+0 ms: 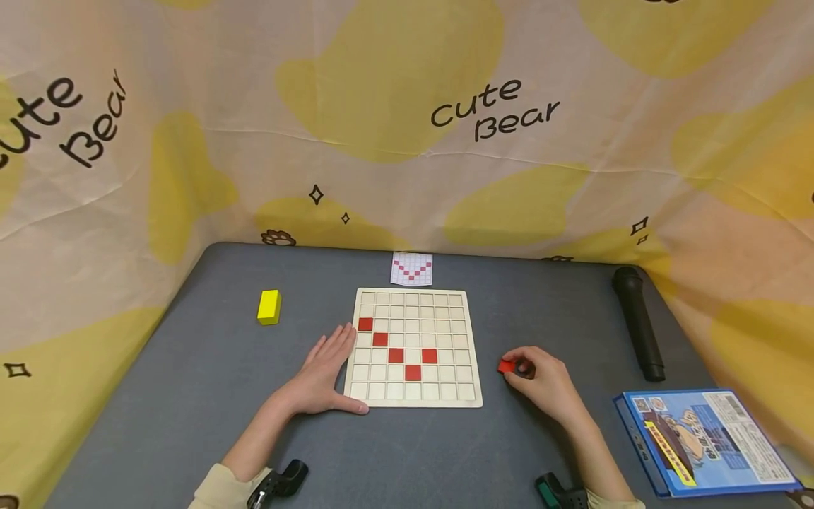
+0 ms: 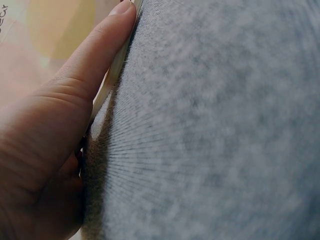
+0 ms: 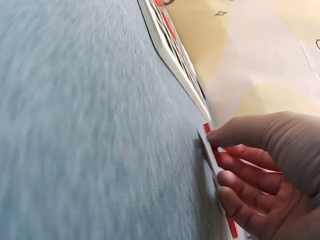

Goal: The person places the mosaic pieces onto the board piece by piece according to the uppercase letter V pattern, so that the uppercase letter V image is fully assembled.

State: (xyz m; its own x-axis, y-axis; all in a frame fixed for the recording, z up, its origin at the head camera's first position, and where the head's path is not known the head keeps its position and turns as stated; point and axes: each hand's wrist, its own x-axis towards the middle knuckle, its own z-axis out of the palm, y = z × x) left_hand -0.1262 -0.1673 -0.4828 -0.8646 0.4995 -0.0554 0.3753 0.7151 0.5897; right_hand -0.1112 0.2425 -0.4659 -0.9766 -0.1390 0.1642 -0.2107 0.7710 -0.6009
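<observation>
A white grid board lies on the table, with several red square tiles set in its cells. Along its left edge rests my left hand, fingers straight and thumb at the near-left corner. To the right of the board, my right hand pinches a red tile between thumb and fingers, close to the tabletop. The right wrist view shows a pale face on the held piece and a red strip below the fingers; whether that is a separate tile I cannot tell.
A small card with a pink V-shaped pattern lies behind the board. A yellow block stands at the left. On the right are a black cylindrical object and a blue box. A patterned cloth surrounds the table.
</observation>
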